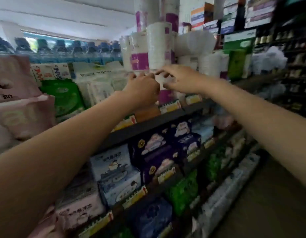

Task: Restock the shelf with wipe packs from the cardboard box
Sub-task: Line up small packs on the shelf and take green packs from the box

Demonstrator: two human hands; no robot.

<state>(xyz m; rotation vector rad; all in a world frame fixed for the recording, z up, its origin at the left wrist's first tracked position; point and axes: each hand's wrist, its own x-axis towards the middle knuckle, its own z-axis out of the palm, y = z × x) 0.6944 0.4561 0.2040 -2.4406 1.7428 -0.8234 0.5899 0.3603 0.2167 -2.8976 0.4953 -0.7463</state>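
Both my arms reach up to the top shelf [148, 124]. My left hand [142, 90] has its fingers curled against a plastic-wrapped stack of white cups [159, 47] with purple labels; blur hides whether it grips anything. Just right of it, my right hand [179, 79] has its fingers spread, thumb below and fingertips touching the same stack's lower end. White wipe packs [97, 83] stand on the shelf left of my left hand, with a green pack [66, 98] further left. The cardboard box is out of view.
Pink packs [16, 103] are piled at the far left and water bottles [63, 50] line the back. Lower shelves hold blue, purple and green tissue packs [159, 152] behind yellow price tags [169, 107]. A floor aisle [269, 212] runs at lower right.
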